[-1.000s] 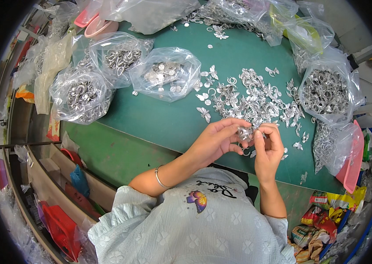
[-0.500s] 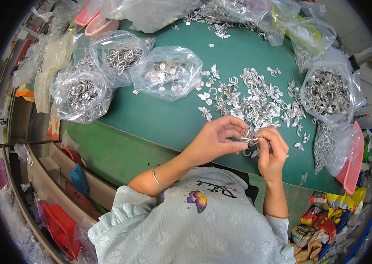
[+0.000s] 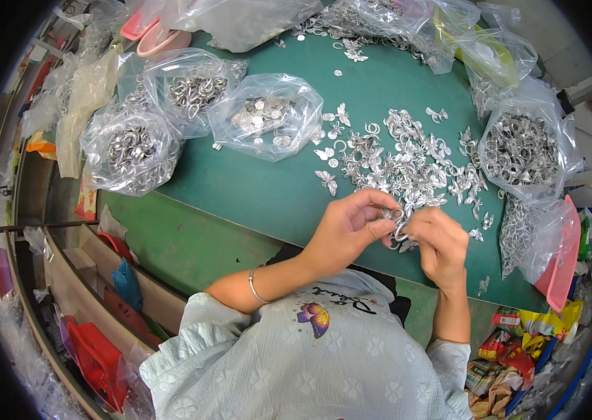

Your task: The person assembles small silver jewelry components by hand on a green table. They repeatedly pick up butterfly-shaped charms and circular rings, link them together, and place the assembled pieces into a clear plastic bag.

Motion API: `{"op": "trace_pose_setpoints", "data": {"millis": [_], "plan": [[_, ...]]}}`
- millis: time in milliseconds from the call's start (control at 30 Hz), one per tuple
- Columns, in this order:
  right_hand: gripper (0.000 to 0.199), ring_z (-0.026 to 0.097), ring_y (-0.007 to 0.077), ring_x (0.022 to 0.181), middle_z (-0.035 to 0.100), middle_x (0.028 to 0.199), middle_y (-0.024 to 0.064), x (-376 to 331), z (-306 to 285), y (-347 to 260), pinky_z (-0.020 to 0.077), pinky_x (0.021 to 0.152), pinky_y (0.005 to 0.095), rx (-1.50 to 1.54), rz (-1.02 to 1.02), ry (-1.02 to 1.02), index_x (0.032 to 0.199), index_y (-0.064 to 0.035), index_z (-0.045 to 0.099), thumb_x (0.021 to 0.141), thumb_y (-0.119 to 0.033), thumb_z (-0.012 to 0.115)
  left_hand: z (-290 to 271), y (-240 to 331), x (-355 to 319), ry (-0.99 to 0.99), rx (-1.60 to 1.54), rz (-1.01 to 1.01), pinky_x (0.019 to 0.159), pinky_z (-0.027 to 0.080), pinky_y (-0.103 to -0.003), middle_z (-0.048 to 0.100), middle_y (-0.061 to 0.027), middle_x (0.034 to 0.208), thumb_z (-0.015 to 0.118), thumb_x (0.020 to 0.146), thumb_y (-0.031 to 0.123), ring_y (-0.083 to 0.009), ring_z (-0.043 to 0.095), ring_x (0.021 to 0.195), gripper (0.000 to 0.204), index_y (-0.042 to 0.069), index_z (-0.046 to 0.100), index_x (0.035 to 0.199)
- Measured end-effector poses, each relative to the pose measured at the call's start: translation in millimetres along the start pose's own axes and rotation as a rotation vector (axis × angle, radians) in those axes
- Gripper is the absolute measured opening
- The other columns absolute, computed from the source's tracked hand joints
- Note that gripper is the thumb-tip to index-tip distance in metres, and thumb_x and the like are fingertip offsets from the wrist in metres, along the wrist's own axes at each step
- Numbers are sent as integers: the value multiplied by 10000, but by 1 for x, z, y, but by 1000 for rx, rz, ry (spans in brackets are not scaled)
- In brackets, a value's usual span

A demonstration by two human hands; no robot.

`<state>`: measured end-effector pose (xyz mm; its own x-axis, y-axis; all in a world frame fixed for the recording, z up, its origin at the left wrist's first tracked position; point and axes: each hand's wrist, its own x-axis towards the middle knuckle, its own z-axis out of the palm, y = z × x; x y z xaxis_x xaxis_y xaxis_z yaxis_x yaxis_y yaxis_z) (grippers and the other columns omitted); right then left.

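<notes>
Pinching a small silver metal piece (image 3: 397, 227) between them, the left hand (image 3: 348, 227) and right hand (image 3: 439, 245) meet fingers-closed over the green bench (image 3: 254, 189) — a loose pile of silver parts (image 3: 411, 164) lies at twelve o'clock, bagged parts (image 3: 131, 150) at ten.

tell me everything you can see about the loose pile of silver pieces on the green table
The loose pile of silver pieces lies spread on the green table, unbagged, between clear bags of similar parts. They look like thin shiny stamped metal: many butterfly or flower shapes, some rings. Pieces overlap thickly in the middle and scatter singly at the edges. The pile's near edge reaches the left hand and right hand, which pinch a few pieces between them.
</notes>
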<state>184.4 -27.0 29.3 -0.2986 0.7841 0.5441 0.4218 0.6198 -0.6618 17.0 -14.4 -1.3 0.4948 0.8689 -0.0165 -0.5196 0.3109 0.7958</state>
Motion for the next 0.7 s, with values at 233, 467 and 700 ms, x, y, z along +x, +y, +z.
{"op": "trace_pose_setpoints", "data": {"millis": [233, 467, 700], "plan": [[158, 502, 171, 526, 506, 645, 41, 15, -22, 0, 381, 422, 269, -52, -161, -299, 727, -40, 595, 579, 5, 564, 4, 5, -3, -77, 52, -2, 754, 452, -256, 522, -72, 980, 553, 822, 9, -127, 512, 891, 206, -28, 507, 1019], [108, 503, 162, 501, 468, 617, 32, 27, -31, -7, 380, 402, 285, -112, -165, -408, 728, -48, 583, 622, -34, 564, 7, 0, -2, -23, 534, 392, 813, 432, -272, 529, -77, 1002, 574, 807, -3, -125, 509, 947, 203, -31, 522, 1002], [131, 508, 154, 491, 410, 584, 35, 42, -43, -16, 384, 394, 288, -252, -254, -538, 752, -65, 568, 622, -75, 580, 5, 15, 8, -116, 12, -87, 784, 434, -259, 530, -77, 981, 576, 808, 16, -122, 513, 904, 206, -40, 519, 998]]}}
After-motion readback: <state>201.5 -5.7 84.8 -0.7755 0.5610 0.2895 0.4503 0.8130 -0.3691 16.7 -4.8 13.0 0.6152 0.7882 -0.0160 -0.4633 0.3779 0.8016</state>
